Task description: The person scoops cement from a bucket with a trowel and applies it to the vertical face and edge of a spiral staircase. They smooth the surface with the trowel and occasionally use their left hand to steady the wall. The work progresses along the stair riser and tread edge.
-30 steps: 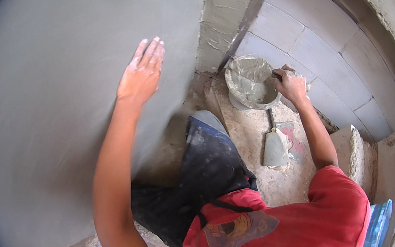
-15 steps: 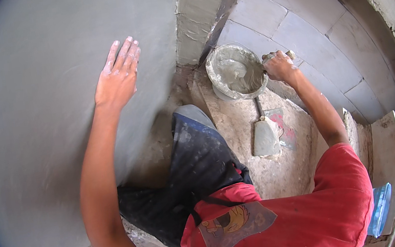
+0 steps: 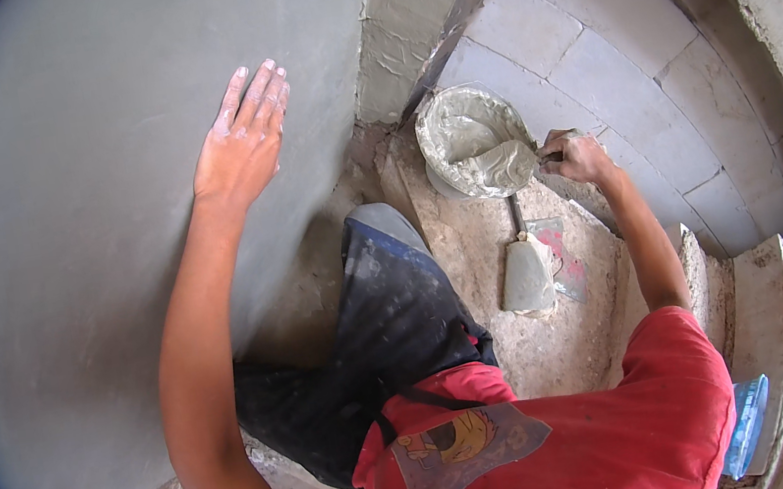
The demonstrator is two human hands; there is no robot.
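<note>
Drew right hand point(image 3: 581, 157) back, right of the bucket point(image 3: 442, 178), gripping a handle point(image 3: 551, 158); holding left hand point(image 3: 243, 150) flat, seemingly empty, left of the bucket. Scoop the mix point(image 3: 463, 124) steadily.

Right hand point(image 3: 577, 156): is held lower beside the bucket point(image 3: 446, 182) and slightly farther out from its rim than half a second ago.
Tool handle point(image 3: 551, 158): a dark part is now exposed between hand and bucket.
Grey mix point(image 3: 503, 167): is now mounded toward that hand, where a flatter swirl is seen earlier.
</note>
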